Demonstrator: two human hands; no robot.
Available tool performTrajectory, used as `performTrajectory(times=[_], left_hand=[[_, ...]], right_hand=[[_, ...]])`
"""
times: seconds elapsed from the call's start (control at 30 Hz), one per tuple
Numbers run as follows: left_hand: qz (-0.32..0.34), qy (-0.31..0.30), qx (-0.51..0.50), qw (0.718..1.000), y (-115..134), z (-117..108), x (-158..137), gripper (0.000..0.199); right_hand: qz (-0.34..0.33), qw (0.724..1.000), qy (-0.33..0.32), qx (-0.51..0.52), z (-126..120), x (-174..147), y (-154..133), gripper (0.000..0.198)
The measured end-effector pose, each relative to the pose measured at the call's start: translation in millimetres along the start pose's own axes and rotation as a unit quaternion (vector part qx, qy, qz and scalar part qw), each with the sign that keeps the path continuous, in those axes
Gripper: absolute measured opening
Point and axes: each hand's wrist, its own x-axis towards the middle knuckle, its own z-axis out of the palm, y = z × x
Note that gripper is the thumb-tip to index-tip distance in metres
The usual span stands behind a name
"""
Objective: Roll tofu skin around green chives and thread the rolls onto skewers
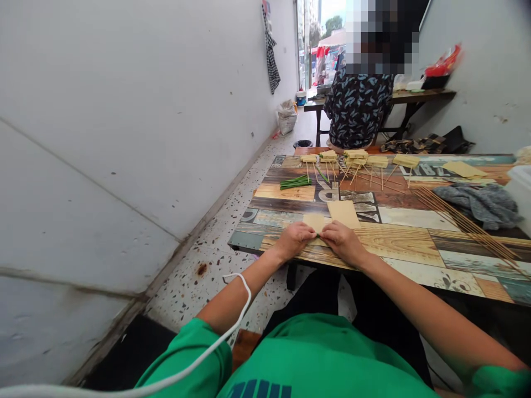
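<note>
While both hands [299,236] [337,236] pinch a sheet [314,221] (yellowish), green stalks [295,182] beyond

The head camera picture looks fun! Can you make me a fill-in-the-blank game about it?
1. The left hand and the right hand pinch the pale sheet, so ____ hands are on it.
2. The person's shirt is coloured ____.
3. The white cord crosses in front of the person's ____ arm.
4. The crumpled cloth beside the long sticks is coloured ____.

Missing words: two; green; left; gray.
</note>
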Motion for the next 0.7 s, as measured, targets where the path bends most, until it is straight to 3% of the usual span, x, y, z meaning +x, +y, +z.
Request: performTrajectory(times=[0.33, 0.47, 0.7], left_hand=[[0.100, -0.088, 0.106, 0.985, 0, -16, 5, 0.026], [0.101, -0.101, 0.110, 0.984, 7, -23, 6, 0.023], [0.092, -0.089, 0.098, 0.987, 6, -20, 5, 0.028]], right_hand=[[-0.109, 0.978, -0.031, -0.173, -5, -5, 0, 0.028], [-0.113, 0.969, -0.020, -0.221, 0, -4, 0, 0.028], [-0.071, 0.981, -0.028, -0.180, -7, -2, -5, 0.028]])
